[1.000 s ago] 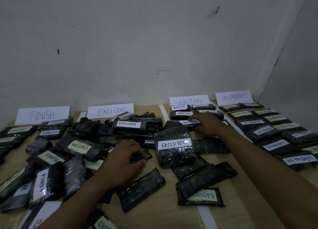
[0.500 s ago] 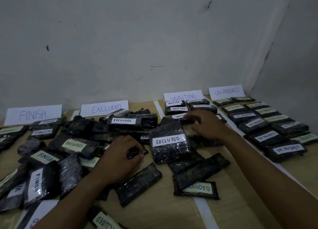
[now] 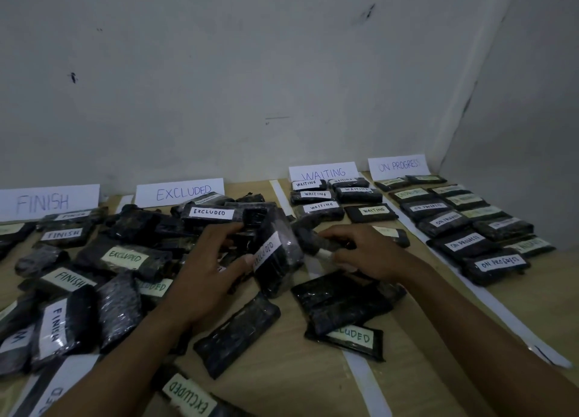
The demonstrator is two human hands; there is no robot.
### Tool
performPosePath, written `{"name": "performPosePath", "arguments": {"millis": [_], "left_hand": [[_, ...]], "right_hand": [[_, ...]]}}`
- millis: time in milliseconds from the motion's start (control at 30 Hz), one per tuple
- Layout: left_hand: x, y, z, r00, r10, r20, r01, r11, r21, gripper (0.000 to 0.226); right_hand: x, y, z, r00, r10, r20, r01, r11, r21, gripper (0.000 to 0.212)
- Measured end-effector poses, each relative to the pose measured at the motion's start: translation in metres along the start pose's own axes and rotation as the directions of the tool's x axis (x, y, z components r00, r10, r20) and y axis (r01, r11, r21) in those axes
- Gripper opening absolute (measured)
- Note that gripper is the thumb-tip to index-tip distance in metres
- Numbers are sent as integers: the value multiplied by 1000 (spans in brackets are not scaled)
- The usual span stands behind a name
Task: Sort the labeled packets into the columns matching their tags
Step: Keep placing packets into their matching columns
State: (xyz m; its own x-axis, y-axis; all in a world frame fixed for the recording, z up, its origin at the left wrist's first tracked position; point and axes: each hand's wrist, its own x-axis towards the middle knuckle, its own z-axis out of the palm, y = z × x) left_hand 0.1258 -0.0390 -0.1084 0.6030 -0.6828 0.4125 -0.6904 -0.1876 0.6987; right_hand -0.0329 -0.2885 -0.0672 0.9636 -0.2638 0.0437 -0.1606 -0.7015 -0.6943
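Neat rows [image 3: 316,194] of packets lay under the WAITING sign [image 3: 323,172] and to its right. Left of the sign, a big mixed pile [image 3: 125,256] was not sorted yet. Below the sign, the left hand [image 3: 206,269] gripped a fat packet [image 3: 275,256] marked EXCLUDED. The right hand [image 3: 366,253] pinched a small packet [image 3: 316,244].
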Motion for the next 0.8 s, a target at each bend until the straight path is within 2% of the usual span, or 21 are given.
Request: {"name": "performPosePath", "arguments": {"millis": [100, 200, 267, 400, 567, 733, 800], "left_hand": [[0, 1, -3, 1000, 24, 3, -24, 1000, -10, 57], [-3, 3, -3, 998, 29, 54, -29, 1000, 6, 59], [-5, 2, -2, 997, 4, 77, -5, 1000, 11, 64], [-6, -1, -1, 996, -23, 86, 22, 1000, 16, 70], [-4, 1, 0, 997, -48, 59, 52, 997, -64, 72], [-8, 6, -1, 995, 2, 96, -2, 1000, 5, 64], [-8, 9, 1, 993, 42, 113, -51, 996, 72, 60]], "right_hand": [[6, -13, 5, 996, 78, 40, -87, 943, 322, 37], [7, -28, 14, 986, 117, 116, -165, 717, 677, 33], [3, -35, 21, 982, 98, 161, -187, 598, 780, 33], [-1, -36, 27, 981, 108, 159, -192, 551, 812, 34], [-7, -37, 30, 981, 139, 132, -185, 513, 838, 29], [-9, -34, 22, 984, 177, 37, -127, 534, 836, 32], [-13, -29, 17, 989, 150, 17, -101, 571, 814, 30]]}}
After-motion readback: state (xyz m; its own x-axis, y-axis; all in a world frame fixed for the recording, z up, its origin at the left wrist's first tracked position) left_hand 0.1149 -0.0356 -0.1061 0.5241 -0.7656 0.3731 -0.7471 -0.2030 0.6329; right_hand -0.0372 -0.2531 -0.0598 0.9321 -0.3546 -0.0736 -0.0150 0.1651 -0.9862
